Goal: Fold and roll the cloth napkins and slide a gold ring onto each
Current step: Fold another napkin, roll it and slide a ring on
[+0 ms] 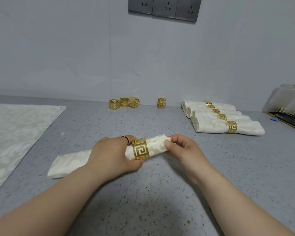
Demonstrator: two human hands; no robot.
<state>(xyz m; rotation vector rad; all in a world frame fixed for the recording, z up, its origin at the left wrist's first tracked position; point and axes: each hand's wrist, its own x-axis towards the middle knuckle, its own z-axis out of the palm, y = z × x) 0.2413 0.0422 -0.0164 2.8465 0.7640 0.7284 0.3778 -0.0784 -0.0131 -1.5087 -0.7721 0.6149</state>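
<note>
Grey speckled desk (pixel 160 193) stands against a pale wall. Near the desk's middle, the left hand (pixel 112 154) grips the rolled napkin (pixel 157 146), fingers curled beside the gold ring (pixel 140 149), which sits part-way along the roll. The right hand (pixel 180 149) pinches the roll's end. Five ringed napkins (pixel 216 124) lie toward the far right corner. Four loose rings (pixel 124 102) at the far edge and flat cloth (pixel 15 130) at the left edge indicate work remaining.

I get one head view only: wide-angle, worn at near side, facing forward and down over countertop (pixel 160 193) toward far wall (pixel 58 48), close range.
</note>
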